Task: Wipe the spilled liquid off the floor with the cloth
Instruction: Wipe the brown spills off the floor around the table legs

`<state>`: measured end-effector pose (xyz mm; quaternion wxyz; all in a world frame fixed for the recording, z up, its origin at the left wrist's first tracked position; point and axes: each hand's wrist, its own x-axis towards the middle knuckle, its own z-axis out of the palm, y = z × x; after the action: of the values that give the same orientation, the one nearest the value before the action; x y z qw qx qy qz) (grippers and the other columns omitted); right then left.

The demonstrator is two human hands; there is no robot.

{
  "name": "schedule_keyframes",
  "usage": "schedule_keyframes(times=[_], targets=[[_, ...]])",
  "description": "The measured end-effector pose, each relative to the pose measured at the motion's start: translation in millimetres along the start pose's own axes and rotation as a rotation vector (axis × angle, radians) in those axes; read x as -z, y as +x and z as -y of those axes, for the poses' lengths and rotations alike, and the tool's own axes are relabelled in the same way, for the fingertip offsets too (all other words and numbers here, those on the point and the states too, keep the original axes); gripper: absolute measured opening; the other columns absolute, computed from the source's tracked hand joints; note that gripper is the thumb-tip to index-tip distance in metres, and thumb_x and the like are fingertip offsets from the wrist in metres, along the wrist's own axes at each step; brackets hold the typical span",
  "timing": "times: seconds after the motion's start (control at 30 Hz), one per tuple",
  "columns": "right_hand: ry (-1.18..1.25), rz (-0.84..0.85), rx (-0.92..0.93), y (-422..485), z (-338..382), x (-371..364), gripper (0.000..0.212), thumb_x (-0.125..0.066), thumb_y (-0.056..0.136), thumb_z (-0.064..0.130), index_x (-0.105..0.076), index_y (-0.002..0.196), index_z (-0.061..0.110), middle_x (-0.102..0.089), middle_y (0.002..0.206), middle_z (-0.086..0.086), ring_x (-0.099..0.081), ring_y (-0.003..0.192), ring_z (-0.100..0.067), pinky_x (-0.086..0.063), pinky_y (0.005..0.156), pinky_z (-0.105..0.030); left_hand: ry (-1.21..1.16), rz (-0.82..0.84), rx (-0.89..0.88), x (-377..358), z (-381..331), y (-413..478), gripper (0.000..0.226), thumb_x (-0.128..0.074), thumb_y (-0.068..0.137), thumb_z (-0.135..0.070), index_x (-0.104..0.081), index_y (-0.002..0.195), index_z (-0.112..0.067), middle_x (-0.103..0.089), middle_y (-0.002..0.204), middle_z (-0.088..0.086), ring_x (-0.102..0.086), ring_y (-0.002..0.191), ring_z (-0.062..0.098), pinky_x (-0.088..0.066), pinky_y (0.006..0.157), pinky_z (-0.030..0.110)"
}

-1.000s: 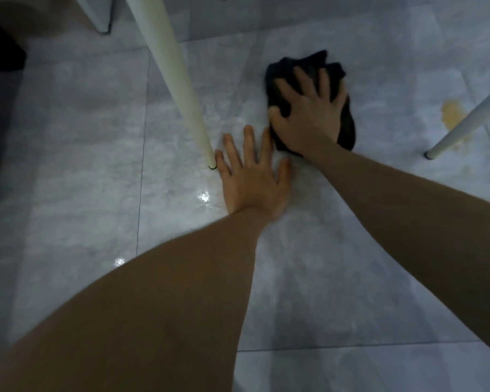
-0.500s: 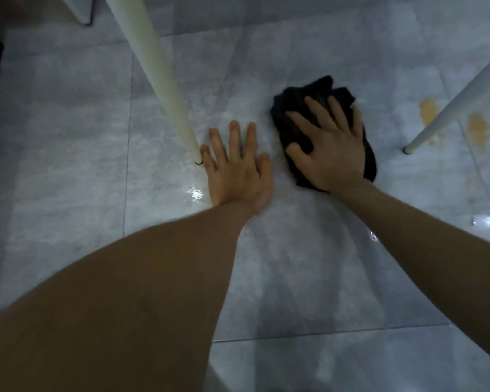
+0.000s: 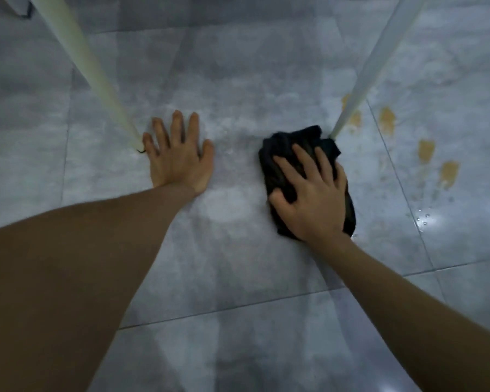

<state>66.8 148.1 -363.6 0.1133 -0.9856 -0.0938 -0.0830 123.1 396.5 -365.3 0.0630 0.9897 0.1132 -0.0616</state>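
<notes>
A crumpled black cloth [image 3: 283,148] lies on the grey tiled floor, its far edge touching the foot of the right table leg. My right hand [image 3: 311,198] presses down on it, fingers spread and curled into the fabric. My left hand [image 3: 178,157] rests flat on the bare floor, fingers apart, beside the foot of the left table leg. Several orange-brown patches of spilled liquid [image 3: 426,149] lie on the tiles to the right of the cloth, with small droplets scattered near them.
Two slanted white table legs meet the floor, the left leg [image 3: 96,72] by my left hand and the right leg [image 3: 362,80] at the cloth's far corner. A further spill patch [image 3: 386,120] sits just beyond the right leg. Grey tiles [image 3: 238,264] stretch all around.
My right hand has slid the cloth rightward, away from my left hand, up to the right leg's foot. The view has shifted, bringing more spill patches into sight.
</notes>
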Motion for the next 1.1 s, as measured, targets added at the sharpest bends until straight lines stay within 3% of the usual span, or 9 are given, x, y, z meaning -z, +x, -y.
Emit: schedule_keyframes(times=[0.1,0.17,0.27,0.4,0.57,0.63,0.8,0.93,1.1], targets=[[-0.043,-0.020,-0.150,21.0,-3.3,0.4,0.060,-0.045,0.091,0.059,-0.055,0.146,0.037,-0.046,0.158,-0.001,-0.032,0.148,-0.037,-0.019,0.120,-0.059,-0.060,-0.052,-0.017,-2.0,0.3,0.8,0.065,-0.023,0.102,-0.054,-0.017,0.161,-0.028,-0.012,0.170,0.002,-0.001,0.155,0.038,0.001,0.124,0.058],[-0.046,0.003,-0.190,34.0,11.4,-4.0,0.061,-0.041,0.092,0.061,-0.051,0.148,0.038,-0.042,0.160,-0.001,-0.029,0.150,-0.038,-0.015,0.121,-0.059,-0.070,-0.137,-0.059,0.2,-1.1,-2.3,0.059,-0.027,0.099,-0.050,-0.037,0.149,-0.021,-0.034,0.157,0.010,-0.023,0.147,0.038,-0.014,0.119,0.062],[-0.009,0.012,-0.093,16.2,14.6,-2.5,0.059,-0.042,0.093,0.059,-0.051,0.148,0.040,-0.042,0.161,-0.001,-0.029,0.150,-0.037,-0.015,0.122,-0.058,-0.022,-0.221,-0.132,1.3,-7.9,-16.8,0.051,-0.028,0.095,-0.045,-0.050,0.133,-0.018,-0.048,0.136,0.014,-0.040,0.128,0.039,-0.028,0.108,0.063],[-0.004,0.000,0.016,-49.7,-30.9,13.8,0.058,-0.048,0.090,0.057,-0.055,0.145,0.040,-0.045,0.159,0.000,-0.033,0.149,-0.034,-0.020,0.121,-0.058,-0.057,-0.034,-0.130,-7.2,-34.1,-56.0,0.063,-0.027,0.100,-0.056,-0.028,0.158,-0.030,-0.026,0.164,0.004,-0.012,0.152,0.041,-0.004,0.117,0.072],[-0.052,0.040,-0.322,-18.1,-55.8,23.3,0.066,-0.037,0.092,0.063,-0.042,0.154,0.040,-0.031,0.167,0.000,-0.019,0.154,-0.035,-0.010,0.122,-0.064,0.016,0.049,-0.303,-27.7,-101.3,-127.9,0.066,-0.010,0.101,-0.063,0.005,0.161,-0.039,0.009,0.172,-0.006,0.017,0.155,0.037,0.008,0.115,0.073],[-0.035,0.063,-0.329,-7.7,-40.0,19.3,0.066,-0.036,0.093,0.062,-0.040,0.155,0.040,-0.028,0.168,0.000,-0.016,0.156,-0.035,-0.007,0.123,-0.064,0.012,0.047,-0.291,-30.4,-109.3,-137.1,0.064,-0.008,0.102,-0.061,0.006,0.161,-0.040,0.010,0.172,-0.007,0.018,0.155,0.035,0.008,0.116,0.071],[-0.037,0.003,-0.010,-71.8,-53.7,25.2,0.057,-0.044,0.094,0.056,-0.052,0.148,0.040,-0.043,0.161,0.000,-0.032,0.150,-0.033,-0.019,0.121,-0.060,0.020,0.061,-0.346,-25.3,-102.2,-139.0,0.068,-0.018,0.101,-0.062,0.002,0.162,-0.038,0.006,0.172,-0.005,0.013,0.156,0.035,0.009,0.118,0.069],[-0.072,0.015,-0.192,-80.9,-95.3,39.0,0.061,-0.043,0.090,0.058,-0.052,0.147,0.040,-0.042,0.161,-0.001,-0.030,0.150,-0.036,-0.018,0.119,-0.062,-0.045,0.065,-0.321,-21.2,-108.4,-137.3,0.064,-0.023,0.102,-0.050,-0.005,0.162,-0.036,-0.003,0.172,-0.003,0.006,0.155,0.036,0.008,0.117,0.070],[-0.064,0.035,-0.351,-16.1,-83.1,29.4,0.064,-0.037,0.092,0.063,-0.044,0.152,0.042,-0.033,0.166,0.000,-0.021,0.154,-0.035,-0.011,0.121,-0.065,-0.025,0.100,-0.241,-18.5,-155.8,-102.2,0.062,-0.015,0.104,-0.053,0.000,0.162,-0.037,0.004,0.172,-0.005,0.011,0.154,0.040,0.007,0.115,0.073]])
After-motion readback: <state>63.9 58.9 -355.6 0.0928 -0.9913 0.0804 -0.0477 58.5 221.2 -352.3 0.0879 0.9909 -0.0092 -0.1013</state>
